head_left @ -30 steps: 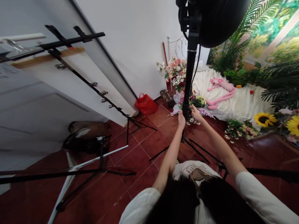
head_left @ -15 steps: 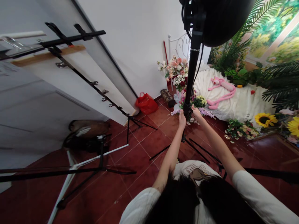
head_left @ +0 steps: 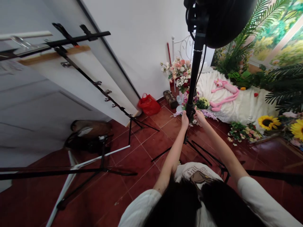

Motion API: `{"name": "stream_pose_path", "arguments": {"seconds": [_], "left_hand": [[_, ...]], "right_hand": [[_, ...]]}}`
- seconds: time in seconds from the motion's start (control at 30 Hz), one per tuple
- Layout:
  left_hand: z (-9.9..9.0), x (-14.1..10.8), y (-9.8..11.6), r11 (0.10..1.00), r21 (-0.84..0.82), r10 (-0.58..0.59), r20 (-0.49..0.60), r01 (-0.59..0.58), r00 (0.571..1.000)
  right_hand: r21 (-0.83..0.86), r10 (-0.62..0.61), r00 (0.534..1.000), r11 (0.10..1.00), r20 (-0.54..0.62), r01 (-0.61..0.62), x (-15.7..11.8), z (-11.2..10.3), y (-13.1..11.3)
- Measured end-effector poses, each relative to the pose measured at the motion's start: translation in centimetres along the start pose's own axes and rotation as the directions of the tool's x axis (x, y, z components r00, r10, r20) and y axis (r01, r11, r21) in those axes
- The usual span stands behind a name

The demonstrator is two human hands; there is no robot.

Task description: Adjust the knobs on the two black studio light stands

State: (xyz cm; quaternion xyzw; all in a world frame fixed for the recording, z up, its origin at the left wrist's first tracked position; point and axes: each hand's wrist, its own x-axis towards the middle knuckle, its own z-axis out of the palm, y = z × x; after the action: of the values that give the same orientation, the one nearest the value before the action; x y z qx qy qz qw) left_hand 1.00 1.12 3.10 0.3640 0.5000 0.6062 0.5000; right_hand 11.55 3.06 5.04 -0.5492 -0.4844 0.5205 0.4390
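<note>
A black light stand (head_left: 194, 72) rises in front of me, with a large dark lamp head (head_left: 227, 23) at its top. My left hand (head_left: 185, 120) is wrapped around the pole from the left, just at its collar (head_left: 190, 110). On the other side, my right hand (head_left: 200, 117) has its fingers closed at the collar's right side, where a small knob seems to sit. The fingertips are partly hidden. Below my hands the stand's legs (head_left: 201, 153) spread over the floor.
Left, a white board (head_left: 111, 91) hangs from a clipped black backdrop stand (head_left: 85, 74). A red plastic bag (head_left: 149, 104) sits by the wall. Ahead are flowers (head_left: 181, 67) and a pink plush toy (head_left: 224, 91) on white fur (head_left: 251, 107). Tripod legs and a white pole (head_left: 104, 157) cross the tiles.
My right hand has shifted slightly right and down at the collar, its fingers turned a little. My left hand stays on the pole. The view has moved slightly.
</note>
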Motion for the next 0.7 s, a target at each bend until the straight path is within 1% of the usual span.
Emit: {"name": "stream_pose_path", "arguments": {"seconds": [0.1, 0.13, 0.2, 0.23, 0.33, 0.37, 0.4, 0.43, 0.5, 0.6, 0.63, 0.7], "left_hand": [[-0.3, -1.3, -0.8, 0.996, 0.037, 0.084, -0.012, -0.084, 0.996], [-0.6, -1.8, -1.3, 0.992, 0.053, 0.112, -0.014, -0.111, 0.994], [-1.3, -3.0, -2.8, 0.987, 0.087, 0.136, -0.015, -0.134, 0.991], [-1.8, -3.6, -3.8, 0.987, 0.106, 0.123, -0.015, -0.121, 0.992], [-3.4, -5.6, -7.6, 0.981, 0.193, 0.039, -0.063, -0.026, 0.997], [-3.9, -6.3, -9.1, 0.974, 0.228, 0.0, -0.058, 0.013, 0.998], [-4.3, -7.1, -10.5, 0.964, 0.254, -0.069, -0.048, 0.079, 0.996], [-4.5, -7.8, -11.9, 0.948, 0.27, -0.161, -0.047, 0.168, 0.986], [-4.5, -9.4, -14.3, 0.906, 0.301, -0.309, -0.009, 0.297, 0.951], [-3.1, -11.3, -16.4, 0.876, 0.341, -0.399, 0.117, 0.34, 0.909], [-2.4, -11.7, -16.7, 0.869, 0.354, -0.426, 0.178, 0.346, 0.887], [-0.4, -12.2, -17.0, 0.855, 0.383, -0.474, 0.303, 0.35, 0.827]], "right_hand": [[0.156, 0.056, 0.997, 0.987, -0.048, -0.048, -3.0, -1.2, 0.9], [0.209, 0.068, 0.997, 0.976, -0.044, -0.057, -4.3, -1.8, 1.4], [0.255, 0.093, 0.994, 0.964, -0.054, -0.076, -6.9, -3.3, 2.5], [0.265, 0.119, 0.99, 0.959, -0.074, -0.096, -8.3, -4.1, 3.2], [0.321, 0.168, 0.976, 0.94, -0.136, -0.117, -12.5, -6.7, 5.7], [0.35, 0.189, 0.968, 0.929, -0.168, -0.12, -13.9, -7.6, 6.7], [0.384, 0.216, 0.954, 0.915, -0.209, -0.123, -15.4, -8.4, 7.6], [0.417, 0.246, 0.94, 0.9, -0.237, -0.13, -16.8, -9.2, 8.6], [0.467, 0.295, 0.908, 0.875, -0.298, -0.131, -19.7, -10.8, 10.3], [0.52, 0.38, 0.834, 0.843, -0.4, -0.135, -23.6, -13.0, 12.4], [0.54, 0.408, 0.804, 0.831, -0.433, -0.13, -24.8, -13.7, 12.8], [0.586, 0.452, 0.74, 0.805, -0.497, -0.098, -27.0, -15.1, 13.4]]}}
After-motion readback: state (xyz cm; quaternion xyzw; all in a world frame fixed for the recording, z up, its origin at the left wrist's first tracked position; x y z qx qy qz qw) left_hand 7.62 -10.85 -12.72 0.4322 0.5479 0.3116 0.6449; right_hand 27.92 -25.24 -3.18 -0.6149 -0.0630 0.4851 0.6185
